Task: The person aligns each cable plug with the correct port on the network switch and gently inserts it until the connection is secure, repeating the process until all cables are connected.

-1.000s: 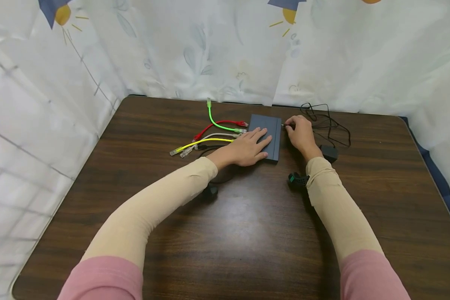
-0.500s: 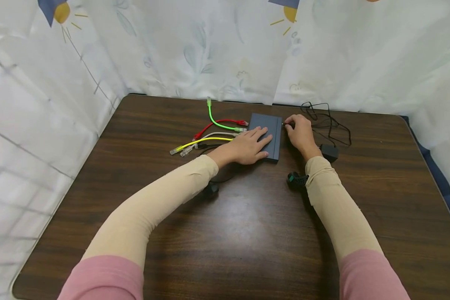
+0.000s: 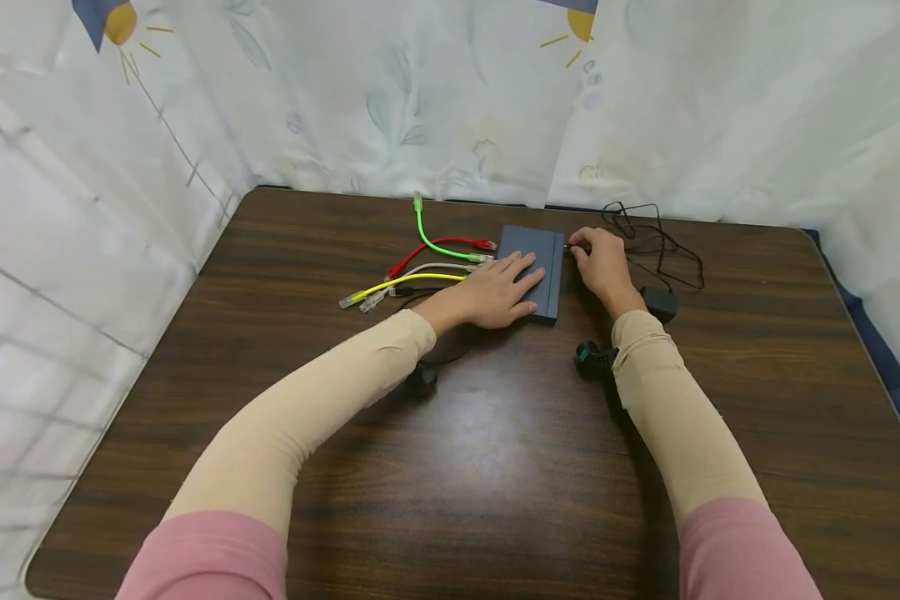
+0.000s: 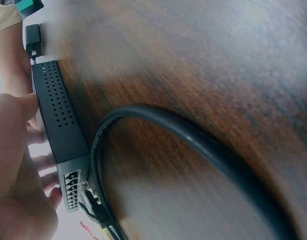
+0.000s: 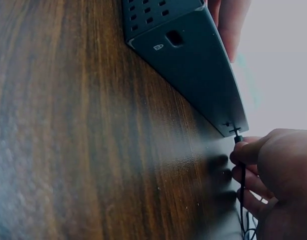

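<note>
A dark blue-grey network switch (image 3: 532,242) lies on the brown table. My left hand (image 3: 495,296) rests on its top with fingers spread out straight. At the switch's right side, my right hand (image 3: 600,262) pinches a black power plug (image 5: 238,139) between thumb and fingertips. In the right wrist view the plug's tip meets the small jack on the switch's side wall, and its thin cord runs down past the fingers. The left wrist view shows a row of ports (image 4: 72,190) on the opposite side, with a black cable's connector (image 4: 98,210) at them.
Green (image 3: 423,233), red (image 3: 420,254), grey and yellow (image 3: 390,285) network cables lie left of the switch. A black power adapter (image 3: 658,303) and its coiled cord (image 3: 663,250) are by the right forearm. A white patterned curtain (image 3: 435,100) hangs behind the table.
Both hands keep their places on the switch and the plug. Less of the plug's bright tip shows beside the switch now. The head view has shifted very slightly.
</note>
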`<state>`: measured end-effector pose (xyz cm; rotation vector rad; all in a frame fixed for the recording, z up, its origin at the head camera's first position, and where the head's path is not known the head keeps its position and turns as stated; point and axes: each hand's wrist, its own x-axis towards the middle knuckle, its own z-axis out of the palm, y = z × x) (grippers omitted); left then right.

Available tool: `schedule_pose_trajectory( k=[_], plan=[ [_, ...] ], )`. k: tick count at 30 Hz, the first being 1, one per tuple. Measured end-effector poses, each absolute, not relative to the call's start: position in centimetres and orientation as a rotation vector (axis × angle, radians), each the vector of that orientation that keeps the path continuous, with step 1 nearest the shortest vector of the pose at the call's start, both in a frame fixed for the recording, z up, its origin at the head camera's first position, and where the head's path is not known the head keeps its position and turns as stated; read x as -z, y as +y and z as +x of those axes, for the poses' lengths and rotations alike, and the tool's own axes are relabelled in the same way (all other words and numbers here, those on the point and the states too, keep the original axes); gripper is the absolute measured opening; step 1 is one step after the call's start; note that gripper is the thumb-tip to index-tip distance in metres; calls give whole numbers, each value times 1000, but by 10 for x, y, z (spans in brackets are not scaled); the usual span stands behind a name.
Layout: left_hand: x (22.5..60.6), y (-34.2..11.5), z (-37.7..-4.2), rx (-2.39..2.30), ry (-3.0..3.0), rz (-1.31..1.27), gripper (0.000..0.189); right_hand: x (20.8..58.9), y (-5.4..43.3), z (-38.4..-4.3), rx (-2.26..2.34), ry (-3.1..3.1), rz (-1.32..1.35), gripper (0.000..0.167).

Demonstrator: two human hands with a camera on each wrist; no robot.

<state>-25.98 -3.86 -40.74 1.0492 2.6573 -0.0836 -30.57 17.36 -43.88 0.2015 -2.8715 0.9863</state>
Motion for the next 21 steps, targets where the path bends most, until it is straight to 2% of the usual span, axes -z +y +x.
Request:
schedule_pose_trajectory(
  k=[21],
  plan=[
    [409,-38,-260,66,2649,1027,64,435,173,-307,-959,-2877,229,18]
  ],
)
